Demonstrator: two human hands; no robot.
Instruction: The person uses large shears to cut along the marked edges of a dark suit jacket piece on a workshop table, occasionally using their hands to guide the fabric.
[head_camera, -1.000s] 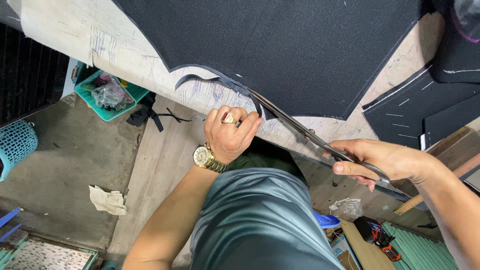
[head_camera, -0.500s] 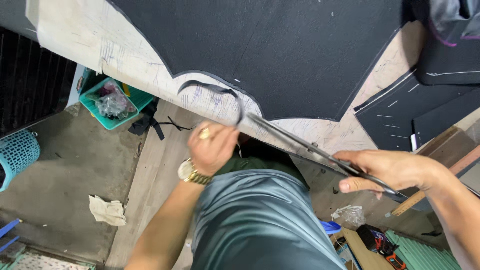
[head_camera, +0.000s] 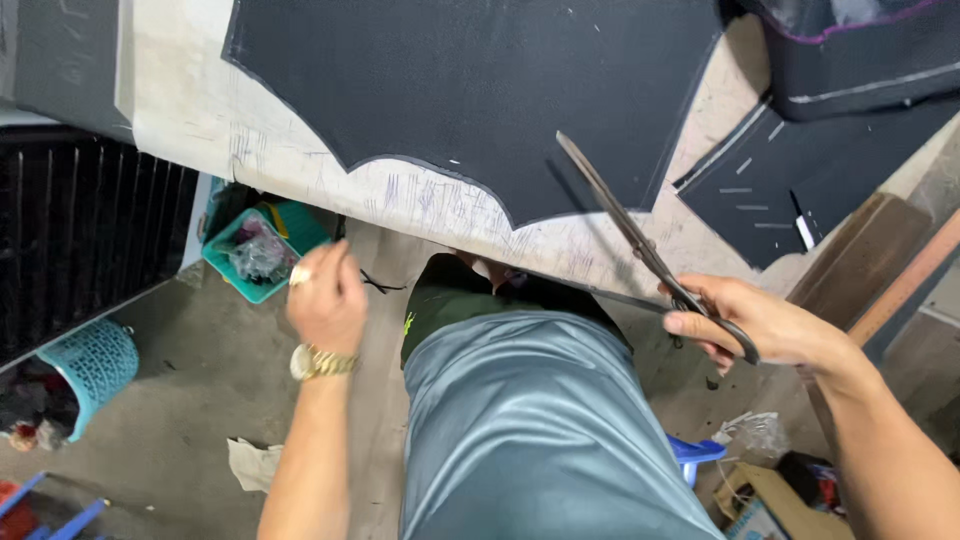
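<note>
A large black fabric sheet (head_camera: 480, 90) with a scalloped cut edge lies on the pale worktable (head_camera: 420, 205). My right hand (head_camera: 760, 325) grips long metal scissors (head_camera: 640, 245) by the handles. The blades are spread wide, and the upper one lies over the fabric's lower right edge. My left hand (head_camera: 325, 295), with a ring and a gold watch, is off the table, below its front edge and over the floor near a green bin (head_camera: 255, 250). It is blurred and shows only its back, so I cannot see whether anything is in it.
The green bin holds scraps. A teal basket (head_camera: 90, 365) stands on the concrete floor at left, with a rag (head_camera: 250, 465) nearer me. More black cut pieces (head_camera: 800, 190) and wooden planks (head_camera: 865, 260) lie at right. A blue stool (head_camera: 695, 455) is under the table.
My left hand left the table edge, where it held a cut strip, and swung down to the left. The strip is gone from the edge. The scissors opened and swung up over the fabric.
</note>
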